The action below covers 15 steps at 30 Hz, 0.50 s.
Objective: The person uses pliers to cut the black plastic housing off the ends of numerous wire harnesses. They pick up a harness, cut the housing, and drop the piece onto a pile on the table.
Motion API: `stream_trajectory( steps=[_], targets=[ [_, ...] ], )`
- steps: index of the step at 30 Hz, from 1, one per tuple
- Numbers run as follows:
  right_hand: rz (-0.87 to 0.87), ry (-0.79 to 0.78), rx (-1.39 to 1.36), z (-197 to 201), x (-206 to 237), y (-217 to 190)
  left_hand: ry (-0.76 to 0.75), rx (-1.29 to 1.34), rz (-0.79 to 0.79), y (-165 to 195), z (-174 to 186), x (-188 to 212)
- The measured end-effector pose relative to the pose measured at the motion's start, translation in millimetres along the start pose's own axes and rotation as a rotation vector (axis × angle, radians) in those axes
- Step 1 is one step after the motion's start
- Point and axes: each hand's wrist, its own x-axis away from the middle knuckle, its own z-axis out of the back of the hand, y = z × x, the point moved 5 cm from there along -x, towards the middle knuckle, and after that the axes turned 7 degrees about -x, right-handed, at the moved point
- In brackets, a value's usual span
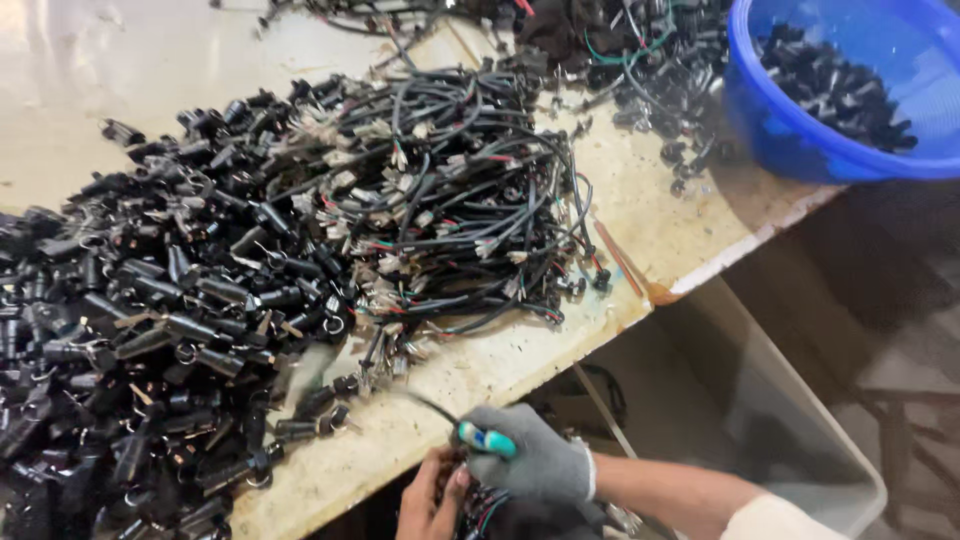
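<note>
My right hand [545,468], in a grey knit glove, is closed around a small tool with a teal and white handle [487,440]. The tool's thin dark tip points up-left toward the table edge. Just left of it, my bare left hand [425,500] grips a small bundle of black cable with coloured wires [482,508], held below the table edge. Both hands are at the bottom of the view. They are close to a large heap of black cylindrical connectors [150,330].
A tangle of black cables with stripped coloured ends [450,190] lies mid-table on the worn cream tabletop [560,345]. A blue basin [790,130] holding black parts stands at the top right. A thin wooden-handled stick [625,262] lies near the edge. A translucent plastic bin [810,440] sits below.
</note>
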Motion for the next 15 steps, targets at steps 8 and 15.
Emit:
stream_trajectory(
  steps=[8, 15],
  targets=[
    [0.35, -0.044, 0.168, -1.1, 11.3, -22.4, -0.266, 0.847, 0.238, -8.4, -29.9, 11.5],
    [0.086, 0.027, -0.029, -4.2, 6.4, -10.9, 0.211, 0.114, -0.08, 10.5, -5.8, 12.7]
  ],
)
